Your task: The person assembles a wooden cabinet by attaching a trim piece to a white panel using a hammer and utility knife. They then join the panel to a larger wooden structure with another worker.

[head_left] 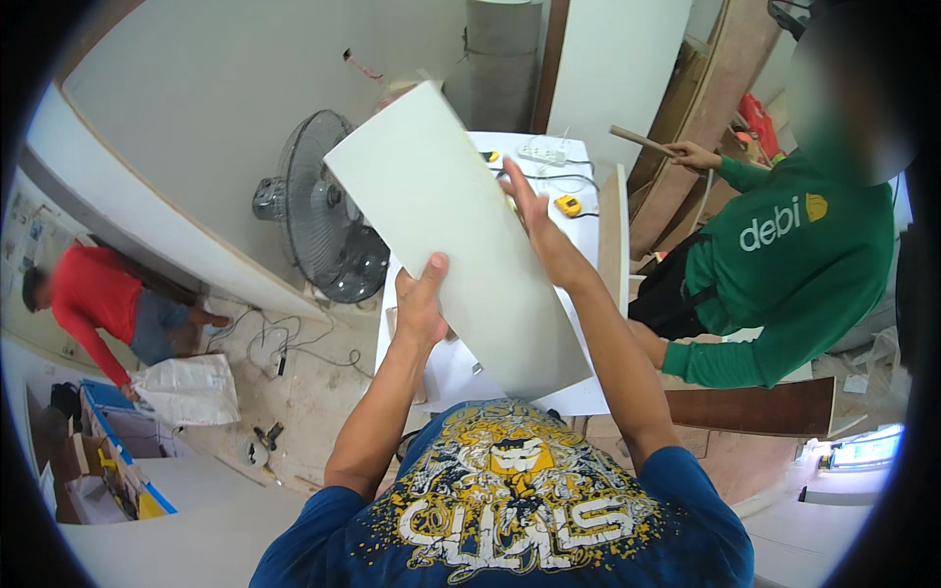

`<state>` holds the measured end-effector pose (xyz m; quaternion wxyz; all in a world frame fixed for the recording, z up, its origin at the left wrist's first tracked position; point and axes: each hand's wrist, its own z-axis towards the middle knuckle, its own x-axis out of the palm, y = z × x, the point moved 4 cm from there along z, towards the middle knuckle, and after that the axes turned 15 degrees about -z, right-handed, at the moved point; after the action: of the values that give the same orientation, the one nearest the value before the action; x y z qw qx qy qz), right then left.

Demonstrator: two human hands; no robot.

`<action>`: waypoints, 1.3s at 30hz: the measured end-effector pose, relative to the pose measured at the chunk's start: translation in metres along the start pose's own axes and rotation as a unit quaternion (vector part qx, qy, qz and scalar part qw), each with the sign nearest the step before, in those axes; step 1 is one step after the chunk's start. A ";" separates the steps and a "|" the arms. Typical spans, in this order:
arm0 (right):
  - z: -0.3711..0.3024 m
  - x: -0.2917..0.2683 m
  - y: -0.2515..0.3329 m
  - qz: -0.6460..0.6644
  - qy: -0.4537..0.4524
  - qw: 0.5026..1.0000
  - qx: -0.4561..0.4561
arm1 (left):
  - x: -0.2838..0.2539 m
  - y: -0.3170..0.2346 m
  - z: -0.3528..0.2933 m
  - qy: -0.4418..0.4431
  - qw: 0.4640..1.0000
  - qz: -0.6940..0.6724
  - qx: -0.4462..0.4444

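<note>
A white panel (461, 235) sits up in the centre of the frame, tilted, its top corner leaning toward the upper left and its lower end down by the person's chest. The left hand (421, 299) grips its left edge, thumb on the face and fingers curled behind. The right hand (537, 220) lies open and flat along the right edge, fingers spread upward, pressing against the panel.

Under the panel lies a white table (588, 211), running toward the top of the frame. On it, upper centre, sit a power strip (542, 154), a black cable (549, 178) and a yellow tape measure (568, 205).

Left of the panel stands a fan (323, 211) on the floor, with loose wires (279, 338) beside it.

At right, a person in a green top (794, 269) leans in, one hand (694, 155) holding a wooden stick (642, 141). At far left, a person in a red shirt (93, 299) bends over a white bag (186, 387).
</note>
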<state>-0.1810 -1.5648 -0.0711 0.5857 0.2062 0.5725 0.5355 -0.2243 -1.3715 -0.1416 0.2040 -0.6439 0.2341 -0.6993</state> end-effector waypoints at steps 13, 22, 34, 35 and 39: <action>0.074 -0.068 0.018 -0.006 -0.100 0.994 -0.047 | 0.066 -0.020 0.056 0.033 0.999 0.031 0.027; 0.090 -0.085 0.017 -0.112 -0.099 0.983 0.104 | 0.061 -0.018 0.073 0.039 0.988 0.143 0.040; 0.073 -0.090 -0.037 0.097 0.048 0.992 0.060 | 0.040 0.015 0.083 0.015 0.997 0.069 0.038; 0.069 -0.088 -0.041 0.117 0.056 0.990 0.059 | 0.039 0.016 0.082 0.011 0.997 0.074 0.034; 0.042 -0.076 -0.043 0.078 0.080 0.991 0.077 | 0.039 0.010 0.073 0.011 0.999 0.042 0.029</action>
<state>-0.1093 -1.6295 -0.0627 0.4765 0.2514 0.6393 0.5487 -0.1551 -1.4072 -0.1118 0.2498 -0.6197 0.2427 -0.7034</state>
